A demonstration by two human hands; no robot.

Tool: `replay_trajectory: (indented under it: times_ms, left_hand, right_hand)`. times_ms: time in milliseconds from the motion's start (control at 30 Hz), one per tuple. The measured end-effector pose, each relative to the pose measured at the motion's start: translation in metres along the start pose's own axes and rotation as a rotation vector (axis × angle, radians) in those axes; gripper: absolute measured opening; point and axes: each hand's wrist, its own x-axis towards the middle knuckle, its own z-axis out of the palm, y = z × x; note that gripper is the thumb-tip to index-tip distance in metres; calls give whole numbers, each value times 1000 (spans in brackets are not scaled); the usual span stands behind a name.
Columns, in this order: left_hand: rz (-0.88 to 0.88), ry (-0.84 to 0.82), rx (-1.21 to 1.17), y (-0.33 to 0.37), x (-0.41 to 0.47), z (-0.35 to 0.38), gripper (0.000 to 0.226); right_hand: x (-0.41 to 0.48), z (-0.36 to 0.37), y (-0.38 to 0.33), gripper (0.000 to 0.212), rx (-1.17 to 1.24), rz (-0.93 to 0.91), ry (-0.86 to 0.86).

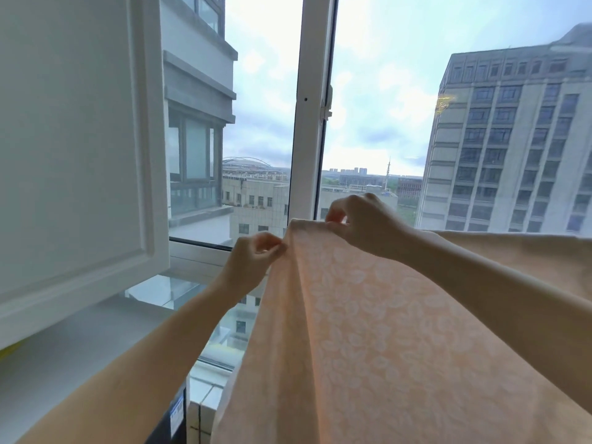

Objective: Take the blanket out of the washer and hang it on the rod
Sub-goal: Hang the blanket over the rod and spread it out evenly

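A peach blanket (378,331) with a pale leaf pattern hangs in front of me, draped from a high fold that runs off to the right. My left hand (253,261) pinches its left edge near the top corner. On the top fold, a little higher and to the right, my right hand (362,222) pinches the cloth between thumb and fingers. The rod under the fold is hidden by the blanket. No washer is in view.
A white cabinet door (73,149) stands open close on my left, with a shelf below it. Straight ahead is a large window with a white frame (309,107) and tall buildings outside. A dark appliance edge (173,421) shows at the bottom.
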Motion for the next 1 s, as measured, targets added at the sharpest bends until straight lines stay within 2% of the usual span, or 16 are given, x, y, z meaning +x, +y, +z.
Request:
replay_trajectory:
  times_ms: [133, 267, 433, 500, 633, 767, 900, 1000]
  left_hand:
    - [28, 204, 44, 2, 3, -4, 11]
    - [79, 379, 1, 12, -7, -5, 10]
    - [96, 305, 45, 18, -9, -5, 2]
    - [117, 260, 99, 20, -7, -1, 10]
    - [193, 155, 101, 30, 3, 7, 24]
    - [213, 236, 132, 32, 7, 9, 23]
    - [177, 243, 94, 23, 3, 4, 31]
    - [73, 226, 35, 14, 1, -1, 23]
  right_hand:
    - [-7, -11, 3, 7, 1, 50, 64]
    - [-6, -7, -8, 14, -81, 24, 99]
    - [-23, -4, -12, 9, -116, -96, 276]
    - [-33, 2, -12, 2, -183, -169, 279]
    - [-39, 11, -12, 15, -225, -211, 259]
    - [-42, 8, -10, 6, -226, -243, 226]
    - [-47, -13, 2, 11, -108, -161, 249]
    - [-57, -24, 17, 15, -110, -47, 246]
